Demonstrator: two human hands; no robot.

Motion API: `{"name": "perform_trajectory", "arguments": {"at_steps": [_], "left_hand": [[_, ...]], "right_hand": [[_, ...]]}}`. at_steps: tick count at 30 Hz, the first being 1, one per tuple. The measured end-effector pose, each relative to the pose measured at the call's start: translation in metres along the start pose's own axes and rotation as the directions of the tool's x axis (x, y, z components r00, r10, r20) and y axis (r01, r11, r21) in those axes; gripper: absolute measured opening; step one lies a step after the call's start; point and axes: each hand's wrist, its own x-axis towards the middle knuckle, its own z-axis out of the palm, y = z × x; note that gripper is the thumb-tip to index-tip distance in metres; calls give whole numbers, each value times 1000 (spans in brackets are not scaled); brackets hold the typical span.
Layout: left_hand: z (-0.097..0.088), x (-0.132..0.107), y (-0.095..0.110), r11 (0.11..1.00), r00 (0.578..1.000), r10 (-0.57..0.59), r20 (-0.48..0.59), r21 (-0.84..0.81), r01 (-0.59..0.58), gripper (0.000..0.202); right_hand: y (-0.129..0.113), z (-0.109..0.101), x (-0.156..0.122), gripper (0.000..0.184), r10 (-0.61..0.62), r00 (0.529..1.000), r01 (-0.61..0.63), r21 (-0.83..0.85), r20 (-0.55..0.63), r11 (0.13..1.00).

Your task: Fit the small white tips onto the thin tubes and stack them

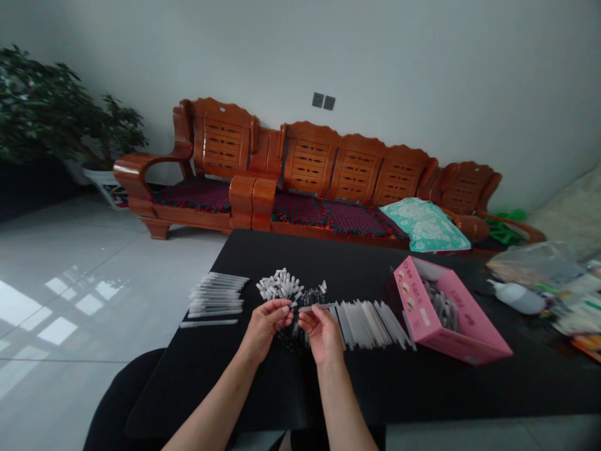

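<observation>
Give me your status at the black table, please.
Left hand: small piece in grip. Right hand: pale tube in grip. Pink box off to the right.

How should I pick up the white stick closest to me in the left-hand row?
Probably by its middle, from above: pinch the white stick across its thin width. It lies flat on the black table, long and narrow, slightly apart from the other sticks.
</observation>
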Motion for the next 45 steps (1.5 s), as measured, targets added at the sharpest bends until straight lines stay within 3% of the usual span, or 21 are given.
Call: {"name": "perform_trajectory", "arguments": {"at_steps": [8,17,34,45], "left_hand": [[3,-5,-1,999,1000,11,24,-35,-10,28],[-3,-4,-2,978,996,-75,48,-193,83,24],[4,-8,-6,996,1000,-17,16,-93,19,26],[9,-3,-8,996,996,90,-24,11,-89,25]], "right_hand": [[-1,9,-4,21,-60,998,60,-30,14,998],[-1,13,-6,24,-99,995,101,-77,35,992],[3,15,-6,26,-171,985,171,-166,16,971],[4,18,0,26,-226,974,226,-211,26,951]]}}
